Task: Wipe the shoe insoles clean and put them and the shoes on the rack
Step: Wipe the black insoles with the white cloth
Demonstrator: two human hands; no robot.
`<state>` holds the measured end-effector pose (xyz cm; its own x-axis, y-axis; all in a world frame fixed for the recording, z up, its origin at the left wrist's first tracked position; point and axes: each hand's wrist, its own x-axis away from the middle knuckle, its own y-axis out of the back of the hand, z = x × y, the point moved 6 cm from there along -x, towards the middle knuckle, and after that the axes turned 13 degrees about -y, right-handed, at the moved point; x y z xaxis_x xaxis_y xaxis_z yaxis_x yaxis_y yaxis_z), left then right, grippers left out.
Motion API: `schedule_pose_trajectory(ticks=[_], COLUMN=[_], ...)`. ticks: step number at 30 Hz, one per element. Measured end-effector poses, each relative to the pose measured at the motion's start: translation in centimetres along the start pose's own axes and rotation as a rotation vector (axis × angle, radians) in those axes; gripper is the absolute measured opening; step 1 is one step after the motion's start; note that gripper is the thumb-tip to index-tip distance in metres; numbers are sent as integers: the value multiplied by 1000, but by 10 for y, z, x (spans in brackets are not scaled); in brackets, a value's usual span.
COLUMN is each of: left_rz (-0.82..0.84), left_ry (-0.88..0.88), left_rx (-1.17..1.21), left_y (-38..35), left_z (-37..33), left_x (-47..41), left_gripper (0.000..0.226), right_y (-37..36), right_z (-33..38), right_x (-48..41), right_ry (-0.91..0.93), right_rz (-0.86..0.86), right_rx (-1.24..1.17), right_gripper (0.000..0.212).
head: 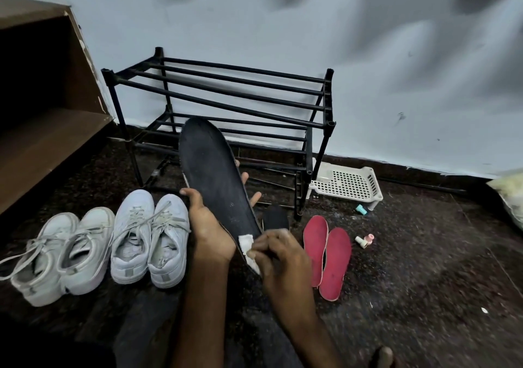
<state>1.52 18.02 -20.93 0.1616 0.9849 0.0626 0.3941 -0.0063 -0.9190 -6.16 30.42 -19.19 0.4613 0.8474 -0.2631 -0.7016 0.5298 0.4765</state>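
My left hand [208, 226] holds a long black insole [212, 175] from below, toe end raised toward the rack. My right hand [278, 257] pinches a small white cloth [249, 247] against the insole's heel end. A second black insole [276, 217] lies on the floor behind my right hand, partly hidden. Two red insoles [325, 254] lie side by side to the right. Two pairs of white sneakers stand on the floor at left: one pair [150, 234] beside my left hand, the other [59, 251] further left. The black two-tier rack [226, 96] stands against the wall with bare bars.
A white perforated plastic basket [346, 183] sits right of the rack. Small bottles [365, 240] and a teal cap [361, 209] lie on the dark floor near the red insoles. A brown wooden shelf unit [42, 99] fills the left side. My dark-trousered leg lies at the bottom.
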Motion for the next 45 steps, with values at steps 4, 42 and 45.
schedule_pose_trajectory(ticks=[4,42,45], left_rz=[13,19,-42], left_ry=[106,573,543], left_rx=[-75,-626,-448], left_y=[-10,99,97], left_z=[17,90,83], left_x=[10,33,25], left_gripper=[86,79,88], right_y=[-6,-23,-44], right_z=[12,-87,-71], right_x=[-41,-92,-30], right_ry=[24,-121,28], right_rz=[-44,-70,102], right_rx=[40,150,85], right_gripper=[19,7,6])
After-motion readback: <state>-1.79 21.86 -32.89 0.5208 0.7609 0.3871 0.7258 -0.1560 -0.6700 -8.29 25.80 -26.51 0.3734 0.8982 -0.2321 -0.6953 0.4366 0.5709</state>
